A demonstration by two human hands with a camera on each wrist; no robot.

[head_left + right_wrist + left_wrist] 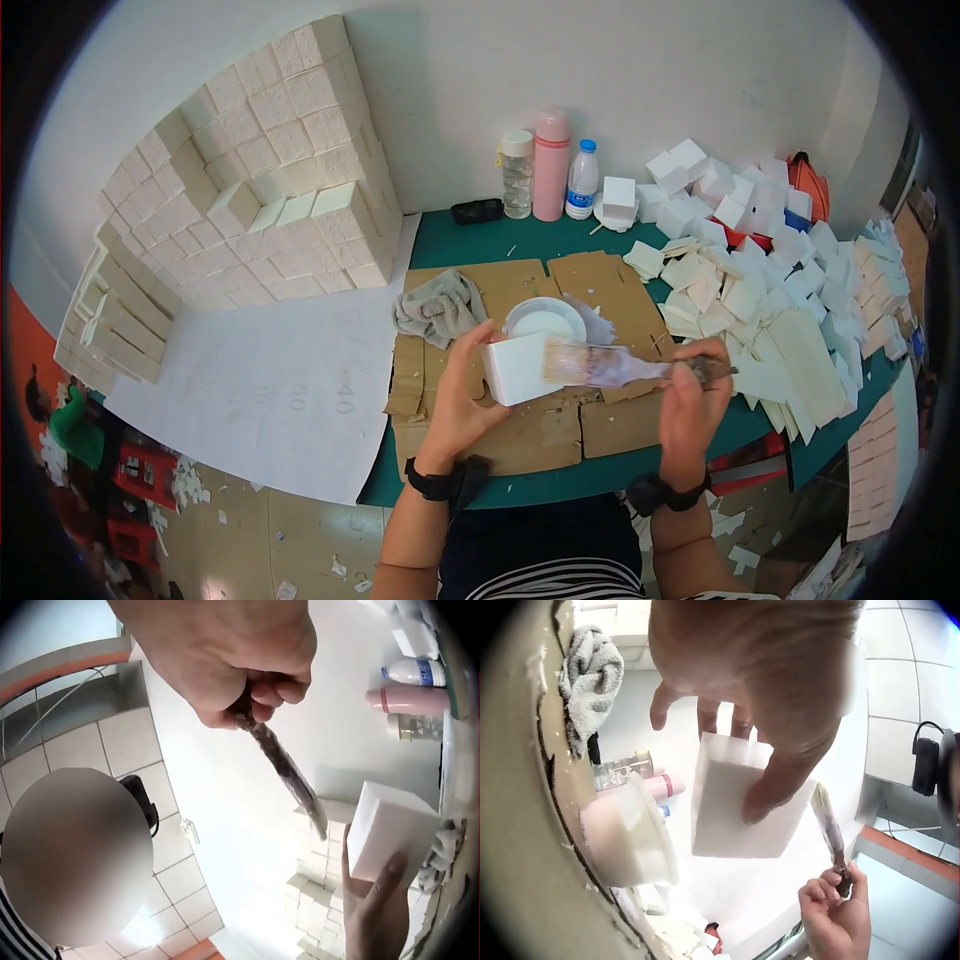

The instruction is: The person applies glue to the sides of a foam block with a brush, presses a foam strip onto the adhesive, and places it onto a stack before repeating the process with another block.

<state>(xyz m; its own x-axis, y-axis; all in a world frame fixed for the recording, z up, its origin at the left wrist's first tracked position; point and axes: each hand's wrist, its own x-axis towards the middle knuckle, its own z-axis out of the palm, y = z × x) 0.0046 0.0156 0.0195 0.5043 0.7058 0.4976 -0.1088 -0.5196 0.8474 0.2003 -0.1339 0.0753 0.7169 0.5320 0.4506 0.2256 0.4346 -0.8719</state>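
Over the cardboard (530, 440), L hand (458, 405) grips a white block (515, 372), R hand (692, 400) a paintbrush (622, 368) nearby; prob. mid-coating. Stacked blocks (285, 105) at L look done; loose blocks (735, 205) at R apparently left.

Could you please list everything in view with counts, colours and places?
block: one, white, left hand
brush: one, pale bristles, right hand
tub: one, white, on cardboard
cardboard: several pieces, brown, on table
table: one, green, centre
towel: one, grey, left of tub
sheet: one, white, left
stacked blocks: many, off-white, on sheet
loose blocks: many, white, right
flat pieces: many, cream, right
lidded bottle: one, clear, by wall
flask: one, pink, by wall
small bottle: one, white, blue-capped, by wall
small item: one, black, by wall
stools: at least two, red, lower left
wristbands: two, black, on wrists
hands: two, bare, centre
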